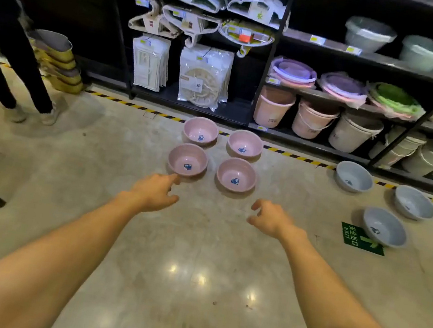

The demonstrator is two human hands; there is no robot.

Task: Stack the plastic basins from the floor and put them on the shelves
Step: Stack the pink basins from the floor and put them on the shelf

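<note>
Several pink plastic basins stand upright on the floor in a square group: near left [188, 159], near right [236, 174], far left [200, 130], far right [245, 143]. Three grey basins lie to the right: [354, 176], [414, 202], [384, 227]. My left hand [155, 190] reaches forward, fingers apart, its fingertips just short of the near left pink basin's rim. My right hand [272, 217] hovers with curled, spread fingers a little in front of the near right pink basin. Both hands hold nothing.
Black shelves [366, 58] behind hold grey basins, lidded basins, pink and white buckets, hangers. A striped tape line [295, 156] runs along the shelf foot. A green exit sign [358, 238] lies on the floor. A person's legs [12, 71] stand at left beside stacked yellow tubs [59, 61].
</note>
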